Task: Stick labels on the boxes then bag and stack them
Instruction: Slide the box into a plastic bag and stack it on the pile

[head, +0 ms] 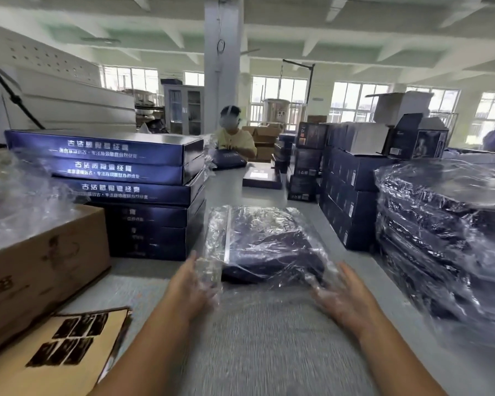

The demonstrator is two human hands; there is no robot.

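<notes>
Forearms: both come in from 6 o'clock, cut off by the lower edge and softened by motion blur.
Left hand (190,284): open, fingers straight and together, pointing to 12 o'clock, tips against the loose film at the bag's near left corner.
Right hand (345,300): open, fingers spread toward 11 o'clock at the bag's near right corner. Film lies over the fingers, so I cannot tell whether they press it.
Grey bench (269,352): only smeared streaks between the arms.
Brown card with dark rectangular labels (66,344): at 8 o'clock, cut by the lower edge, print unreadable.
Dark blue flat box in a clear plastic bag (269,241): flat on the bench at 12 o'clock, just beyond the hands and between them. Glare and wrinkles hide its top.
Brown cardboard carton (40,258): at 9 o'clock, cut by the left edge, loose clear plastic on top.
Stack of unbagged dark blue flat boxes (120,172): at 10 o'clock, lower ones partly hidden behind the carton, white side print blurred.
Stack of bagged dark boxes (446,238): at 3 o'clock, cut by the right edge.
Upright dark blue cartons (349,195): at 1 o'clock, stacked.
Single dark flat box (262,178): farther along at 12 o'clock, with a pale patch on top.
Person in a yellow shirt (236,142): at the far end at 12 o'clock, lower body hidden.
</notes>
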